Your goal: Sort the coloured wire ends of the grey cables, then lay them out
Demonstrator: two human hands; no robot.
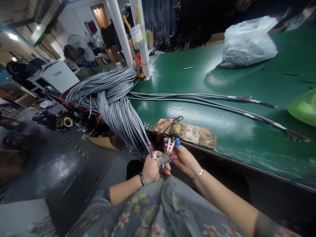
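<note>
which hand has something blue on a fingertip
The right hand, wearing the silvery bracelet: a blue covering caps one digit. The left hand shows no blue.

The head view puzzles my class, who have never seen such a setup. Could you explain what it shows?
There is no machine here: these are a person's two hands, seen from a camera worn on the head, looking forward and down. The left hand holds wires at a grey cable's end. The right hand, with a blue cover on one fingertip, is at a small pink clip; its grip is hard to make out. A big grey bundle drapes over the bench's edge. On the green surface lie more cables, a board and a bag.
</note>
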